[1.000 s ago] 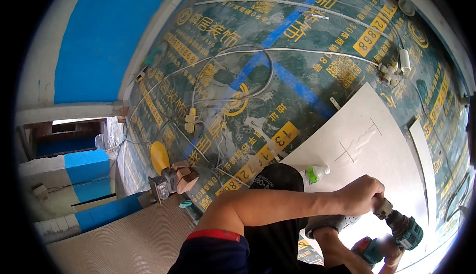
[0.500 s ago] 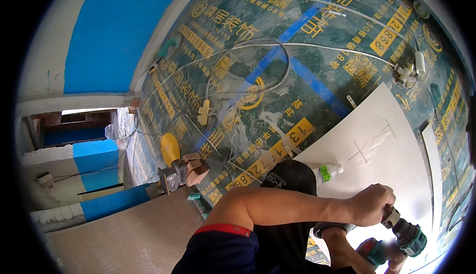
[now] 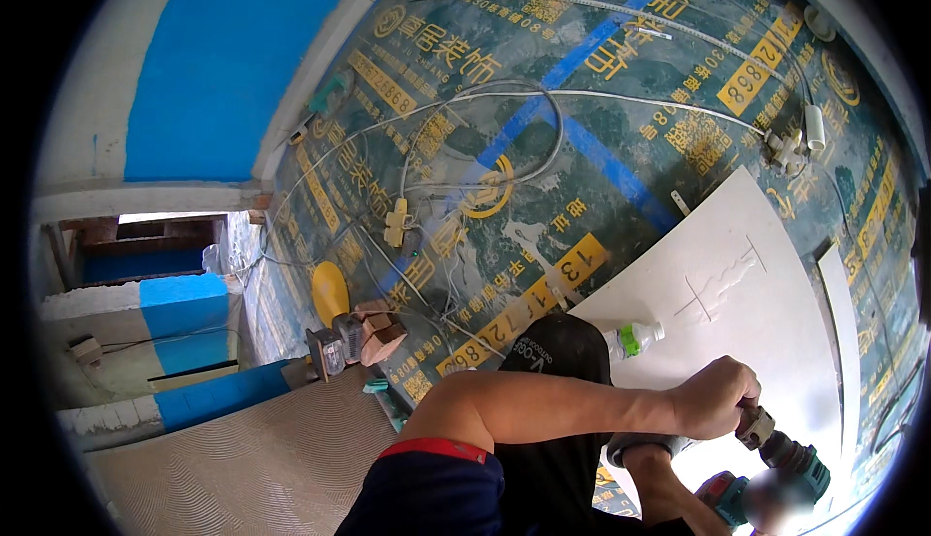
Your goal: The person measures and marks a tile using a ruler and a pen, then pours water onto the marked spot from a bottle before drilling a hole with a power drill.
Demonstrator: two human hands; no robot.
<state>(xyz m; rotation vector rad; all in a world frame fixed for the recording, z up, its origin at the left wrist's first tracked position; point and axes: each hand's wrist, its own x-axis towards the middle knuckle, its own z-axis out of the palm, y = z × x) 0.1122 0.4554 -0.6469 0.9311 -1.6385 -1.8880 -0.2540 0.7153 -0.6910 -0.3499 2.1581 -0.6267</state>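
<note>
My left arm, in a dark blue sleeve with a red edge, reaches right across a dark-clothed knee [image 3: 562,347]. At its end, my left hand [image 3: 716,397] is closed in a fist around the front end of a cordless drill [image 3: 800,468], just behind a metal fitting [image 3: 755,427]. The drill is teal and black, with a red patch low on its body. My right hand [image 3: 771,515] is at the drill's handle, partly smeared and cut by the lower edge. Under the drill lies a large white board [image 3: 776,313] with pencil marks.
A clear plastic bottle with a green label [image 3: 637,339] lies on the board. Cables [image 3: 558,138] loop over the printed green floor covering [image 3: 504,41]. Bricks [image 3: 378,332] and a yellow disc [image 3: 330,291] are at left, near a ridged mortar bed [image 3: 242,468]. A narrow white strip [image 3: 844,323] borders the board.
Both hands and the drill have shifted slightly left and up, with the left hand still closed at the drill's front. The whole view has moved a little too.
</note>
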